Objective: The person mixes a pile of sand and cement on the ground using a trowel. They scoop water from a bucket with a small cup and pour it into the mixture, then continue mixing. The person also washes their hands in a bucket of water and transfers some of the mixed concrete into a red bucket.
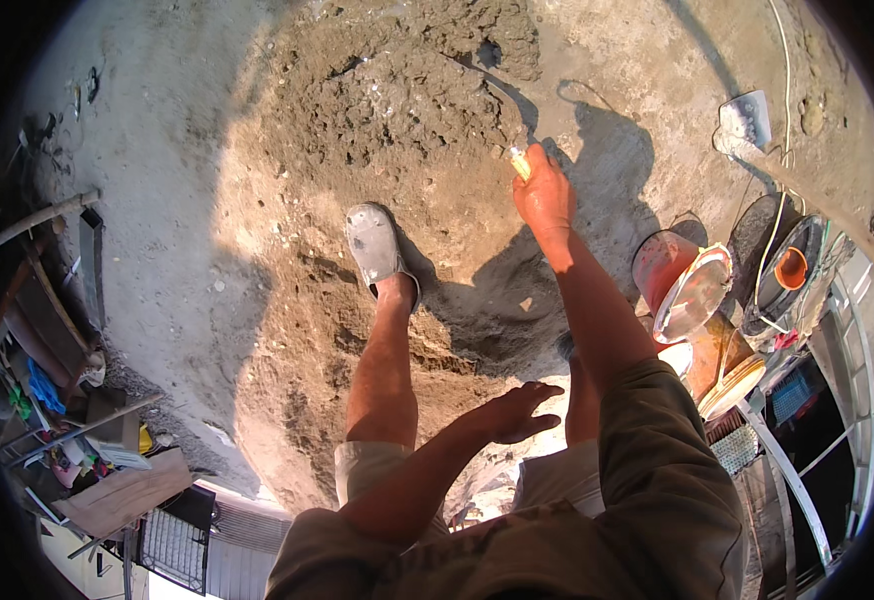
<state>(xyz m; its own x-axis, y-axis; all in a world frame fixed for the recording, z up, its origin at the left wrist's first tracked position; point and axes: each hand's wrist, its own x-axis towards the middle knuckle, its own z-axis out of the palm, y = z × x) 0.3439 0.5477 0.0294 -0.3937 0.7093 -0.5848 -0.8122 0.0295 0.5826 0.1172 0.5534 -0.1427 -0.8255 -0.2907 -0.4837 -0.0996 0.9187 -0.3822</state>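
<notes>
My right hand (545, 187) is closed around a yellowish handle (521, 164) with a pale end, held out over the ground at the edge of a rough patch of wet mortar or mud (407, 97). What the handle belongs to is hard to tell; the hand covers part of it. My left hand (519, 412) hangs in front of my body near my right leg, fingers apart, holding nothing. Below the wet patch, my left foot in a grey clog (373, 240) stands on sandy soil.
To the right lie a shovel (744, 120), a red bucket (666, 274), an orange-brown bucket (722, 356) and a black tub (789, 262) with an orange container (791, 268) inside. A cable (787, 90) runs past them. Boards (129, 491) and mixed scrap are piled at left.
</notes>
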